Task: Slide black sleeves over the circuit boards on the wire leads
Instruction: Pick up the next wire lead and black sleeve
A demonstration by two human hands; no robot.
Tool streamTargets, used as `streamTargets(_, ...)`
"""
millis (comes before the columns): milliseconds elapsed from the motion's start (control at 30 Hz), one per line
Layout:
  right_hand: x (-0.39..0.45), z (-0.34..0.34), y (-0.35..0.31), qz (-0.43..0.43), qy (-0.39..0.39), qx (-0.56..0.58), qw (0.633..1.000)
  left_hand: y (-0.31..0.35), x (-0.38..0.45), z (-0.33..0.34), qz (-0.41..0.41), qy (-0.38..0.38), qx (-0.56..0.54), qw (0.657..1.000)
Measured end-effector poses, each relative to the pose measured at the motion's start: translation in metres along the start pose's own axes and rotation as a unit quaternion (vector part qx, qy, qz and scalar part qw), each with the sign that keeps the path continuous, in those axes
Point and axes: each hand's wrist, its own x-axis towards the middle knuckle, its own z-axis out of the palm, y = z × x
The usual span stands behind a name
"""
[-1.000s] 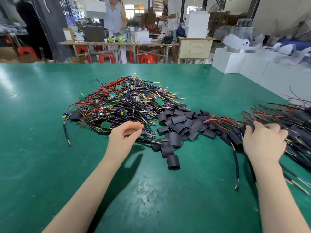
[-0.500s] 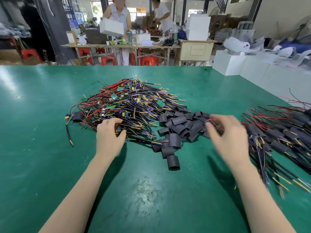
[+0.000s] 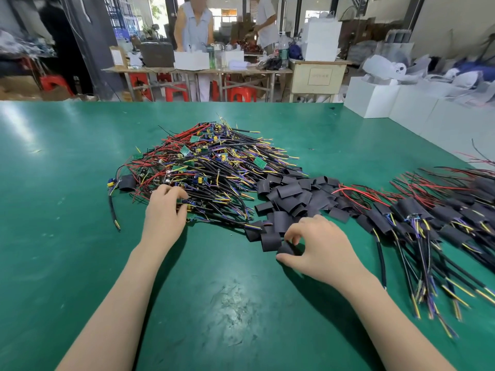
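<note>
Green table (image 3: pixel 67 236), wide, worn patch near its front edge. Mid-table: big tangle of wire leads with bare circuit boards (image 3: pixel 203 167). To its right, a heap of loose black sleeves (image 3: pixel 292 194). Far right, a row of sleeved leads (image 3: pixel 428 220). Left hand (image 3: pixel 166 210) at the near edge of the tangle, grip curled onto a small board and its wires. Right hand (image 3: pixel 318 245) at the near edge of the heap, grip pinching one sleeve (image 3: pixel 286 249) between thumb and fingertips.
</note>
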Motion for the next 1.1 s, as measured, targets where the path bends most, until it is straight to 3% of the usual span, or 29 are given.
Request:
streamTargets(300, 0.002, -0.006, 0.008, 0.050, -0.012, 0.006, 0.999, 0.003, 0.000, 0.001, -0.005, 0.017, 0.145, 0.989)
streamTargets(533, 0.002, -0.008, 0.011, 0.054, 0.005, 0.038, 0.998, 0.000, -0.001, -0.002, -0.021, 0.013, 0.093, 0.995)
streamTargets(800, 0.001, -0.009, 0.014, 0.060, 0.048, 0.081, 0.994, -0.007, 0.003, -0.007, -0.005, -0.005, 0.128, 0.992)
streamTargets(1100, 0.003, -0.008, 0.016, 0.065, 0.069, 0.102, 0.990, -0.015, 0.002, -0.014, -0.003, 0.010, 0.086, 0.996)
